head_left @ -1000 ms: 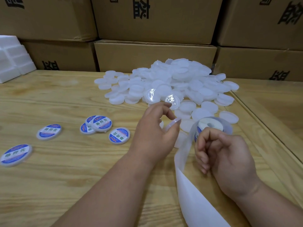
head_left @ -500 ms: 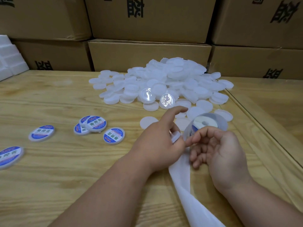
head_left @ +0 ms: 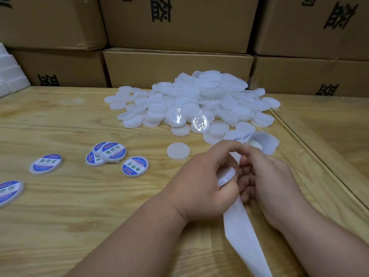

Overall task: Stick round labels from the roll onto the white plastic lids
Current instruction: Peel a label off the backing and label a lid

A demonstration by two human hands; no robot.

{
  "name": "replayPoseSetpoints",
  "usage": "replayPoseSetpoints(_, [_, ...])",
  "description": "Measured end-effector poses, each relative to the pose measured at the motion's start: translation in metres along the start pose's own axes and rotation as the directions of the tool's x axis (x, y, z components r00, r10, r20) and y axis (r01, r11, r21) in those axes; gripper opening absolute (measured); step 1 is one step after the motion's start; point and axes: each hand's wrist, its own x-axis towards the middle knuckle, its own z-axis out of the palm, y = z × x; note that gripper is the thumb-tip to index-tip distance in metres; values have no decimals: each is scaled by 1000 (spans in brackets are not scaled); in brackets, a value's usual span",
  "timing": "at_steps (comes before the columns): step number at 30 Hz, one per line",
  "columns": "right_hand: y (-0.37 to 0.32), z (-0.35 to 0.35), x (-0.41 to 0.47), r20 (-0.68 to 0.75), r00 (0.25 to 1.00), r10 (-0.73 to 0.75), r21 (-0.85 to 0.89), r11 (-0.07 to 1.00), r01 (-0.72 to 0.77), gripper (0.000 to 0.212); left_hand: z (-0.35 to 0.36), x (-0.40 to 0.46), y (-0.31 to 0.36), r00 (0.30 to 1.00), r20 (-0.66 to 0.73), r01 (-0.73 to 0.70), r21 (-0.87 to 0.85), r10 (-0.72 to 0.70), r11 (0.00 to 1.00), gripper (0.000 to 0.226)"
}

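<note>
A heap of white plastic lids (head_left: 199, 100) lies at the table's far middle. My left hand (head_left: 201, 176) grips one white lid (head_left: 226, 175) on edge, its thumb and forefinger meeting my right hand's fingertips above it. My right hand (head_left: 267, 176) holds the label roll (head_left: 259, 142), mostly hidden behind the fingers. A blue-edged label (head_left: 242, 137) peeks out at the roll's top. White backing strip (head_left: 243, 232) trails from between the hands toward me. Several labelled lids (head_left: 135, 166) lie flat at the left.
Stacked cardboard boxes (head_left: 175, 64) wall off the back of the wooden table (head_left: 79, 216). White foam blocks (head_left: 10, 76) stand at the far left. One bare lid (head_left: 178, 150) lies alone just beyond my left hand. A table seam (head_left: 319, 162) runs along the right.
My left hand came back from the heap with a lid and closed in against my right hand. The view shifted slightly down and left.
</note>
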Motion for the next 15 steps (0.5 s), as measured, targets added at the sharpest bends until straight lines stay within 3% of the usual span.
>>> replayPoseSetpoints(5, [2, 1, -1, 31, 999, -7, -145, 989, 12, 19, 1, 0, -4, 998, -56, 19, -136, -27, 991, 35])
replayPoseSetpoints(8, [1, 4, -1, 35, 999, -18, -174, 984, 24, 14, 0, 1, -11, 971, -204, 95, -147, -124, 985, 29])
replayPoseSetpoints(11, [3, 3, 0, 29, 999, -14, -176, 984, 19, 14, -3, 3, -15, 951, -200, 208, -158, -237, 965, 27])
replayPoseSetpoints(15, [5, 1, 2, 2, 1000, -19, -130, 991, 19, 21, -1, 3, -14, 962, -117, 259, 92, -248, 961, 31])
